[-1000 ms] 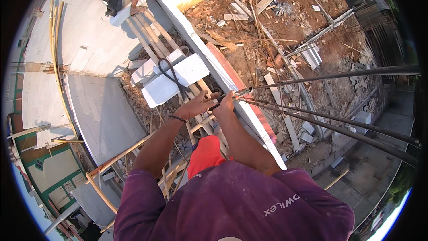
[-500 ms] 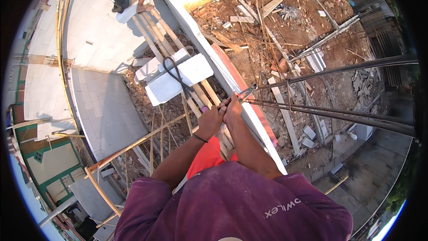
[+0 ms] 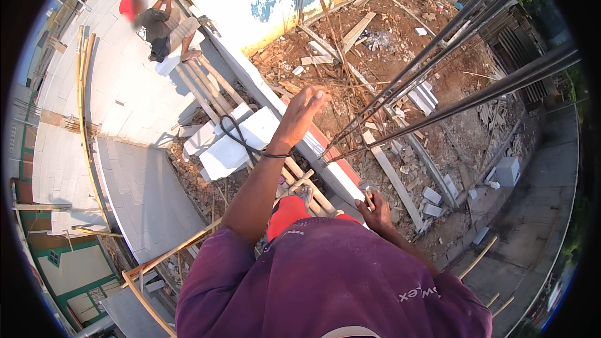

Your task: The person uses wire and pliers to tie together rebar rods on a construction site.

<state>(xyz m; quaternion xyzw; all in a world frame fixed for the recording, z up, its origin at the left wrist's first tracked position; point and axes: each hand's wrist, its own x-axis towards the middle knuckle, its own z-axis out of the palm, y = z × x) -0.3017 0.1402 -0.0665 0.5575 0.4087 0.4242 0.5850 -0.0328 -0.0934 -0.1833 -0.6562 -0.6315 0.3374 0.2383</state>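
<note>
My left hand (image 3: 300, 116) is raised over the top of a white wall (image 3: 345, 183), its fingers stretched out and nothing seen in it. Just right of it, several long dark steel bars (image 3: 400, 87) rise from the wall top. Lower down, beside the wall's near part, my right hand (image 3: 379, 213) is closed on a small tool that looks like pincers (image 3: 369, 198), mostly covered by the fingers. Under me run bamboo poles (image 3: 319, 197), with white blocks (image 3: 250, 138) lying across them and a looped black cord (image 3: 235, 133) on top.
Beyond the wall lies rubble ground with planks (image 3: 393, 172) and broken blocks (image 3: 432, 195). At the far left, another person (image 3: 159, 25) in a red cap sits by the wall's end. A bamboo rail (image 3: 181, 213) runs along my left, near a grey block wall (image 3: 144, 194).
My hands were together at the bars with the pincers; now they are apart. The left has gone up and forward, the right down with the tool. The view has shifted, showing more of the other person.
</note>
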